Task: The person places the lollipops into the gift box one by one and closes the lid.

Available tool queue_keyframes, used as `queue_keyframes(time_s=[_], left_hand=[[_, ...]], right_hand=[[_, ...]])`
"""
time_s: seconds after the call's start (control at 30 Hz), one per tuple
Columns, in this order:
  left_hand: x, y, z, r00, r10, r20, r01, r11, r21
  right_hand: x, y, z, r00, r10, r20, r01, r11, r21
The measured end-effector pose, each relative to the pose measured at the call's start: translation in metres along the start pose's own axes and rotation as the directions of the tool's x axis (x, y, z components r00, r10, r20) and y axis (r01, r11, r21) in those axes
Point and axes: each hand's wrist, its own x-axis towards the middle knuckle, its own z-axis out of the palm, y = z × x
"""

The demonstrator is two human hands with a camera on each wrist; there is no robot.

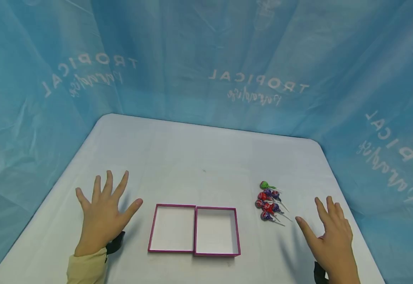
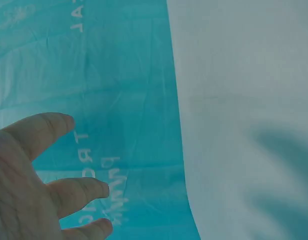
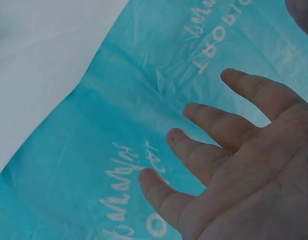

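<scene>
As fingers (image 1: 107, 185) splay, both hands (image 1: 101, 223) (image 1: 332, 236) seemingly hover

On my feed I count: one left hand (image 1: 101, 219), one right hand (image 1: 334, 238); two pink-rimmed boxes (image 1: 216, 232); about eight lollipops (image 1: 267, 206), overlap blurring exact tally; two black wrist pieces (image 1: 115, 243); one sleeve (image 1: 87, 269); one white table (image 1: 185, 157).

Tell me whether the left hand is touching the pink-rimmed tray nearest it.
Apart. The head view shows a strip of white tabletop between the left hand and the nearest pink-rimmed tray.
</scene>
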Motion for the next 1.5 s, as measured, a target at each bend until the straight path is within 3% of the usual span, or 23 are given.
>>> queue_keyframes(time_s=[0.13,0.23,0.3,0.43,0.5,0.63,0.93,1.17,1.3,1.5], left_hand=[[0.003,0.012,0.005,0.999,0.047,0.025,-0.047,0.999,-0.015],[0.005,0.03,0.015,0.99,0.139,0.032,-0.137,0.989,-0.057],[0.005,0.044,0.024,0.972,0.23,0.04,-0.226,0.97,-0.087],[0.002,0.069,0.042,0.916,0.392,0.085,-0.377,0.914,-0.147],[0.0,0.078,0.051,0.89,0.437,0.126,-0.416,0.894,-0.166],[0.005,0.085,0.064,0.862,0.48,0.161,-0.451,0.872,-0.19],[0.006,0.094,0.084,0.858,0.467,0.216,-0.422,0.879,-0.224],[0.004,0.1,0.087,0.828,0.51,0.232,-0.457,0.854,-0.247],[0.002,0.102,0.083,0.817,0.515,0.26,-0.469,0.855,-0.22],[-0.001,0.103,0.084,0.834,0.495,0.242,-0.465,0.868,-0.171]], right_hand=[[0.006,-0.001,0.011,0.999,-0.039,-0.016,0.039,0.999,0.029],[0.015,-0.006,0.021,0.993,-0.102,-0.062,0.105,0.993,0.056],[0.019,-0.008,0.03,0.987,-0.146,-0.064,0.15,0.987,0.064],[0.02,-0.011,0.045,0.984,-0.18,0.003,0.18,0.981,0.069],[0.017,-0.011,0.051,0.984,-0.171,0.048,0.167,0.983,0.073],[0.022,-0.013,0.056,0.983,-0.163,0.089,0.157,0.985,0.068],[0.027,-0.018,0.067,0.972,-0.128,0.199,0.119,0.991,0.057],[0.026,-0.019,0.072,0.97,-0.104,0.219,0.099,0.995,0.034],[0.028,-0.017,0.075,0.968,-0.111,0.226,0.106,0.994,0.032],[0.029,-0.019,0.077,0.963,-0.089,0.256,0.088,0.996,0.015]])
